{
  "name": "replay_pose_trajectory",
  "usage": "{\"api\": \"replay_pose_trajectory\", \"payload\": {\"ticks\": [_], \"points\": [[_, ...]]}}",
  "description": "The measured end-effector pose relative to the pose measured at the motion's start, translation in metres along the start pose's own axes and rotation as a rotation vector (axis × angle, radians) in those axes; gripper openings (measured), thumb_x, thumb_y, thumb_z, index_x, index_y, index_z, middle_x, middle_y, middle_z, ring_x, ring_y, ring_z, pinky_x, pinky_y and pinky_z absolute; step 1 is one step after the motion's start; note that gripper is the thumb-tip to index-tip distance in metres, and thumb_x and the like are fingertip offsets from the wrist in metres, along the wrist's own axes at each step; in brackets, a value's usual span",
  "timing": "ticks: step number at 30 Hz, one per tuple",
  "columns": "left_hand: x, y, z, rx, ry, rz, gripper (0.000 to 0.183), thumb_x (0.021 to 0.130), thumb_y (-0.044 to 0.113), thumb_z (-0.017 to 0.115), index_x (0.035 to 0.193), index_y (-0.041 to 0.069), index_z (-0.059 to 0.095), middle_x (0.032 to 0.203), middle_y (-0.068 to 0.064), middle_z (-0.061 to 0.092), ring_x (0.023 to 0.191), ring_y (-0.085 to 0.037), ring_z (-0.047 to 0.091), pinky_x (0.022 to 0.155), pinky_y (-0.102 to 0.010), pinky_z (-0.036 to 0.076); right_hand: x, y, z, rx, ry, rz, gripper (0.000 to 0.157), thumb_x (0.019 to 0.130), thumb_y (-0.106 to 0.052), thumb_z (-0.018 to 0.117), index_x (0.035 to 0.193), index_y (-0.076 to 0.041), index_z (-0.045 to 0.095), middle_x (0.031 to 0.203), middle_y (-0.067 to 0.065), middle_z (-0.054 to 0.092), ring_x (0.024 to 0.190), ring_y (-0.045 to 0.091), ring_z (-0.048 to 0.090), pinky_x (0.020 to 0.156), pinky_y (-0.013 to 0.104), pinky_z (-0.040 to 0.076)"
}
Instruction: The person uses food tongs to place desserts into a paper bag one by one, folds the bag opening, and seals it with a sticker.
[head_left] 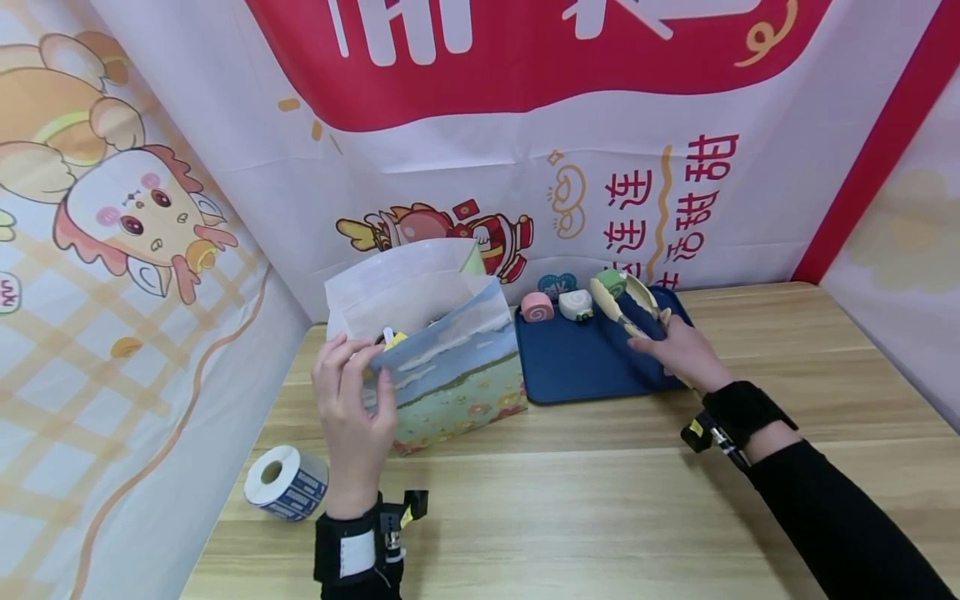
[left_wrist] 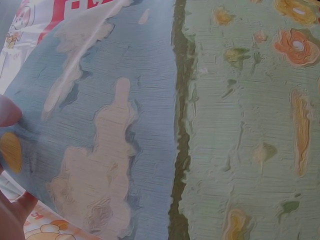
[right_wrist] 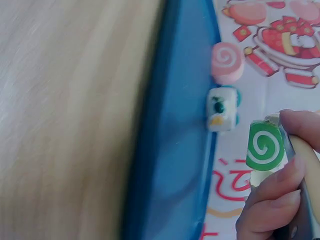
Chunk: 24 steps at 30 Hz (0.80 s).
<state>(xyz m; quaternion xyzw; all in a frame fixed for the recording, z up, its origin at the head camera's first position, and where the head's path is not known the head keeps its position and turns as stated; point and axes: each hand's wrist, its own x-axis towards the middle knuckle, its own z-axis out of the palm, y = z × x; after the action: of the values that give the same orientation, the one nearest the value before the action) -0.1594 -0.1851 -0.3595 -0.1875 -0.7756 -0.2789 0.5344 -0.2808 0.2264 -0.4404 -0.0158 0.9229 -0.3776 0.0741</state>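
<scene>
Rim of bag (head_left: 457, 379) was pinched by L hand (head_left: 348, 396); green roll (head_left: 612, 282) was held in tongs (head_left: 605, 304) by R hand (head_left: 686, 350).
Label roll (head_left: 300, 492) was set on table (head_left: 480, 517), far L, near L hand. Rim was gripped w/ L thumb outside; sth. yellow & white (head_left: 395, 340), ID unclear, was seen at bag's mouth. Tray (head_left: 577, 367) was placed just R of bag, w/ pink roll (head_left: 537, 307), then white roll (head_left: 576, 305), lined up at its back edge. Green roll was clasped btwn tongs' tips, raised near that edge; tongs were gripped by R fingers.

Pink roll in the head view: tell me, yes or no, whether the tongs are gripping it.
No, the tongs hold the green roll, and the pink roll sits apart from them.
</scene>
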Motion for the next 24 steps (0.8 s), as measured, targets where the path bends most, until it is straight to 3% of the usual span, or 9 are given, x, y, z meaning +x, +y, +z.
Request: {"api": "replay_pose_trajectory", "payload": {"ticks": [5, 24], "points": [[0.000, 0.000, 0.000, 0.003, -0.004, -0.005, 0.024, 0.079, 0.004, 0.056, 0.099, -0.007, 0.064, 0.104, -0.026, 0.059, 0.114, -0.042, 0.045, 0.103, -0.057, 0.034, -0.007, -0.016, -0.004, -0.014, 0.011, -0.045, 0.081, 0.085, -0.053, 0.060, 0.124, 0.013, 0.037, 0.097, 0.025, 0.052, 0.055, 0.020, 0.059, 0.045, 0.029, 0.049], [0.000, 0.002, 0.000, 0.003, 0.007, -0.003, 0.024, 0.078, 0.004, 0.057, 0.098, -0.007, 0.064, 0.104, -0.025, 0.060, 0.116, -0.039, 0.045, 0.103, -0.057, 0.034, -0.035, -0.072, -0.013, 0.034, 0.033, -0.129, 0.076, 0.082, -0.055, 0.063, 0.121, 0.005, 0.039, 0.076, 0.012, 0.051, 0.053, 0.020, 0.056, 0.045, 0.028, 0.046]]}}
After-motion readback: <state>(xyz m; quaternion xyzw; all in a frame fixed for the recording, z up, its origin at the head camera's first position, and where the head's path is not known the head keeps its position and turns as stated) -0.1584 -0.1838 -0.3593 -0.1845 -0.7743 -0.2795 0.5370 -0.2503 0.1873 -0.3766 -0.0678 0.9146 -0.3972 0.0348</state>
